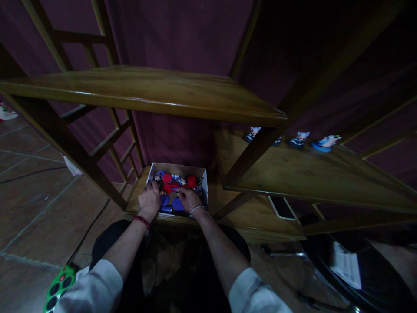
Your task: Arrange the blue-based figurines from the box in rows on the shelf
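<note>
A shallow white-walled box sits on the low wooden shelf, filled with red discs, blue discs and small figurines. My left hand, with a red bead bracelet, reaches over the box's left side. Its fingers curl down among dark small pieces, and whatever they hold is hidden. Inside the box's front right part is my right hand, wearing a pale bracelet. Its fingers are drawn together near the middle of the box; what lies between them is too small to make out.
A wooden shelf board juts out above the box. On the right-hand shelf stand several small figurines. A phone-like object lies lower down. A black round stool is at right, a green object on the floor at left.
</note>
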### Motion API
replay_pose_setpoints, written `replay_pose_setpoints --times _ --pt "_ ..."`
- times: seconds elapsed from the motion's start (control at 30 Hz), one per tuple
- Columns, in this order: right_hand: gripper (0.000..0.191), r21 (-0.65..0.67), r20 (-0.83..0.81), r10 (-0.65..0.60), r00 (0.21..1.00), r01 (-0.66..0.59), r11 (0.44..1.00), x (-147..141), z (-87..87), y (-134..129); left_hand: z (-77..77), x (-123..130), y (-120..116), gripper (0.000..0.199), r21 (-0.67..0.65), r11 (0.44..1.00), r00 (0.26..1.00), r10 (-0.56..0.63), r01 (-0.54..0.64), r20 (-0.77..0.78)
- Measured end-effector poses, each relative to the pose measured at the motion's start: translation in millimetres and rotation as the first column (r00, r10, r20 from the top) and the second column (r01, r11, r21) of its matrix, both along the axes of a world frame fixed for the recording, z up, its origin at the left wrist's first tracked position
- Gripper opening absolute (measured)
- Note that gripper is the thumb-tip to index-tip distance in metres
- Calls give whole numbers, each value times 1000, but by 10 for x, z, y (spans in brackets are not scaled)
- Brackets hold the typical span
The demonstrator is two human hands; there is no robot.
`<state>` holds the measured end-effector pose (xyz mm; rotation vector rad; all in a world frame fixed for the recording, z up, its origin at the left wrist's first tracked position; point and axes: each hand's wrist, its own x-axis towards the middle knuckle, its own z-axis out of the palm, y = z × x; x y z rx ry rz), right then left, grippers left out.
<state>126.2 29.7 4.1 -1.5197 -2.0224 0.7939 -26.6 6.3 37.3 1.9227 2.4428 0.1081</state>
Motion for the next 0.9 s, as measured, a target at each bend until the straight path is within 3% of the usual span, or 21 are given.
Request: replay_pose_setpoints --times 0.2,0.37,0.5,0.67,0.9 --pt "23 5 -4 5 1000 -5 1000 6 25 -6 -14 -61 39 37 -10 1000 981 24 -22 192" --pt "23 -13 8 0 1000 1 1000 -7 24 -2 -104 -97 142 40 70 997 889 -63 35 454" --pt "23 -17 1 -5 1000 5 1000 -17 7 10 -154 -111 225 41 127 992 779 -79 0 621" --pt "23 -39 -32 -18 999 17 999 -32 23 7 -228 -84 258 42 96 994 562 -51 -52 825" --pt "27 -127 -172 -83 982 61 990 -47 33 26 -176 61 211 43 12 1000 346 -5 -17 938"
